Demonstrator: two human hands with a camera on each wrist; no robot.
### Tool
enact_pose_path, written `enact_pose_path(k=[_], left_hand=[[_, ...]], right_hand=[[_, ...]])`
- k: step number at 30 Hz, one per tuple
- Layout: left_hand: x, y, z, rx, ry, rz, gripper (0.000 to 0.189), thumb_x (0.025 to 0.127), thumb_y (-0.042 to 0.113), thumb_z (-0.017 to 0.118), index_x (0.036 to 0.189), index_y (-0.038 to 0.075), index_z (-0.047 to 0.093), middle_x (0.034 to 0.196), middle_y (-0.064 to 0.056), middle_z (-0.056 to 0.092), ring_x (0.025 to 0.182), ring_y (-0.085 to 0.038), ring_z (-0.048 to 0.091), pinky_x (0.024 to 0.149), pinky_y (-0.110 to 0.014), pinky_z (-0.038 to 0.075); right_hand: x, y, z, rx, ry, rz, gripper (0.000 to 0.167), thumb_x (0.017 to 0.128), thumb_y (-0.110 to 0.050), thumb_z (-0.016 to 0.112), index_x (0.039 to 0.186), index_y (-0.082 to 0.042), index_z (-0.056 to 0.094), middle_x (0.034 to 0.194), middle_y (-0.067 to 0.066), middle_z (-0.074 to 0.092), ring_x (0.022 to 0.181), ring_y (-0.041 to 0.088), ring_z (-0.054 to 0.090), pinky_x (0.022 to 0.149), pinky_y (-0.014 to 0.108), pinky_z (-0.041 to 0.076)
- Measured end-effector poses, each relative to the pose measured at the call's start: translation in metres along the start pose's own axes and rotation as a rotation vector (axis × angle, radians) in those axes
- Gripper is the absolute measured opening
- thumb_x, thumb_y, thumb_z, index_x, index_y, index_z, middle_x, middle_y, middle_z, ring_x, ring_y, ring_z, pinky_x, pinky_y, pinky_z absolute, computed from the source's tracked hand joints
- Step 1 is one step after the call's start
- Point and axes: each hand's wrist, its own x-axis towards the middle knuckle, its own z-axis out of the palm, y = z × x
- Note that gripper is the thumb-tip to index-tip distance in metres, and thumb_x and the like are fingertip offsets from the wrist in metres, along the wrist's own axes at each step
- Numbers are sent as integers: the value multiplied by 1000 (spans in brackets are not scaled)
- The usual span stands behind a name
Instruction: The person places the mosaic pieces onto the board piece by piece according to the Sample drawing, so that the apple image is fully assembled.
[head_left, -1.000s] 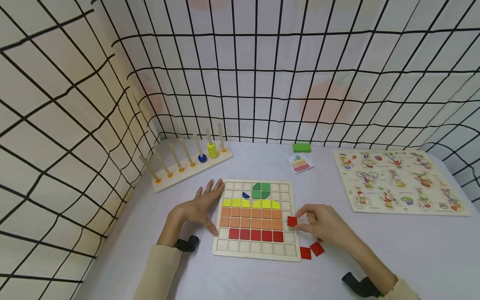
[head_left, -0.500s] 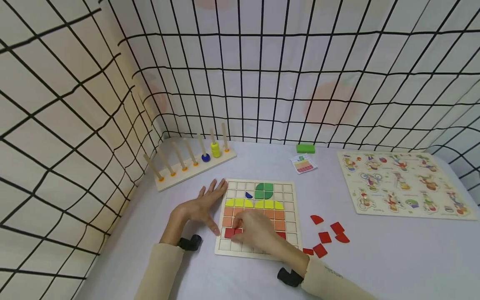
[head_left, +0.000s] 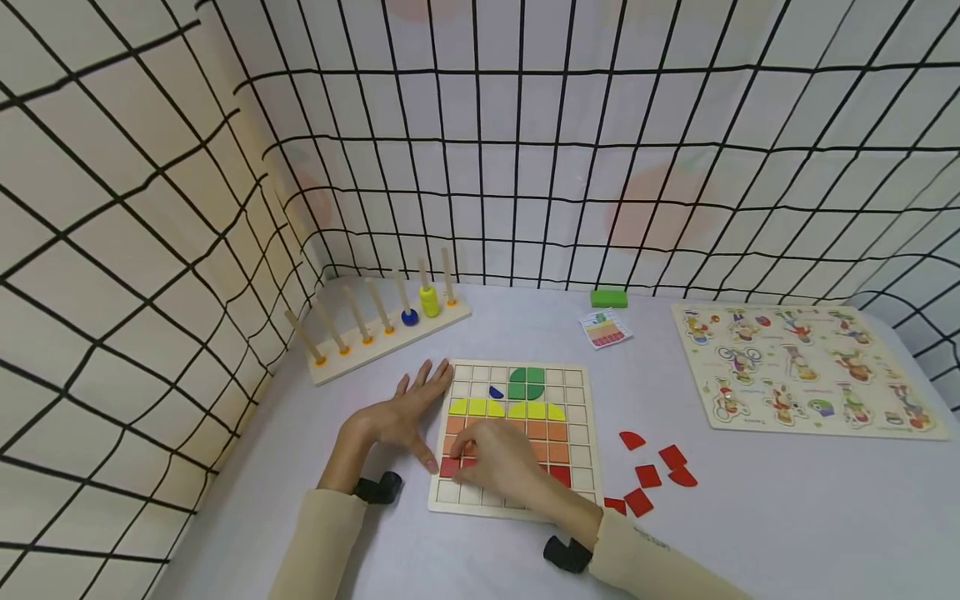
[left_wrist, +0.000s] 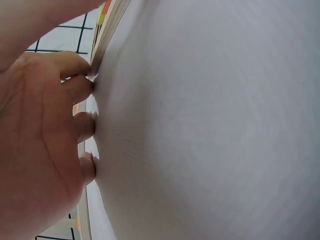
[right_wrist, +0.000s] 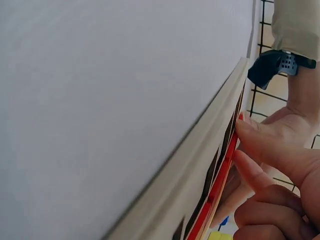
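Note:
A pale wooden grid board [head_left: 517, 506] lies on the white table, with green, blue, yellow, orange and red tiles in its cells. My left hand [head_left: 393, 417] is spread along the board's left edge, fingertips down on the table by its corner and thumb near its side. Above the red row, my right hand [head_left: 506, 467] pinches a red square tile [head_left: 449, 467] at the row's left end. In the right wrist view, the thumb [right_wrist: 255, 135] touches the tile's edge. That hand hides most of the red row and part of the orange rows.
Several loose red tiles [head_left: 648, 476] lie right of the board. Behind are a pattern card [head_left: 605, 328] and a green block [head_left: 609, 298]. A peg stand [head_left: 390, 337] is at back left, and a wooden picture puzzle [head_left: 810, 367] at right. Black netting [head_left: 517, 200] encloses the back.
My right hand has carried a red tile from the board's right side across to the left end of the red row, then shifted slightly left. The left hand stays in place.

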Motion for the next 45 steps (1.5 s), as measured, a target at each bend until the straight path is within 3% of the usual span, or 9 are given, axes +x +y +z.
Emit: enact_pose_path(k=[5,9,12,16,20,23,28,39,45], left_hand=[[0,1,0,8,0,-1,148,59,31,101,167,7,3,176,-12,-8,161,-37,-18,129,-62,-10],[1,1,1,6,-2,-3,148,59,30,101,167,7,2,176,-13,-9,161,-37,-19,129,-62,-11],[2,0,1,2,-1,-2,150,59,30,101,167,7,1,175,-13,-10,160,-37,-20,129,-62,-11],[3,0,1,-2,-3,-11,152,58,30,102,167,9,-1,175,-12,-11,160,-36,-21,129,-60,-13],[3,-1,1,-17,-2,-18,153,57,30,102,167,10,-2,175,-11,-12,160,-35,-22,129,-60,-14],[2,-1,1,-32,3,-17,153,56,30,102,167,10,-1,175,-11,-12,160,-34,-22,129,-60,-14],[0,-2,2,-46,6,2,152,57,29,102,167,8,-1,175,-12,-11,160,-36,-21,128,-61,-14],[0,-2,2,-55,3,24,151,58,27,102,166,6,-1,175,-14,-11,160,-38,-20,128,-62,-13],[0,-1,1,-43,2,17,150,58,28,102,166,6,0,175,-14,-10,160,-38,-20,128,-62,-12]], right_hand=[[0,-2,0,7,-18,21,20,72,-15,94,88,-16,82,82,-6,73,71,6,53,56,20,40],[-7,3,-13,28,-32,14,22,75,-17,92,96,-16,83,80,-3,72,69,6,52,56,19,36],[-21,17,-37,68,-17,44,22,81,-15,87,102,-14,83,62,-2,58,56,7,42,49,18,27],[-49,57,-81,94,45,136,20,86,-15,82,106,-10,81,54,-5,37,50,9,34,46,18,21],[-79,111,-117,63,120,279,24,88,-16,81,109,-7,78,56,-4,38,52,10,36,46,20,24],[-97,142,-130,46,110,371,28,87,-17,81,112,-5,76,56,-3,39,48,11,37,44,21,27],[-109,160,-133,64,73,399,37,82,-24,87,111,-5,74,55,-4,39,47,10,36,45,22,27],[-96,152,-120,97,47,430,27,82,-20,86,100,-7,71,55,-2,42,48,15,44,44,22,34],[-93,151,-121,107,42,397,30,83,-18,85,108,-8,72,56,-2,42,48,15,43,44,21,31]])
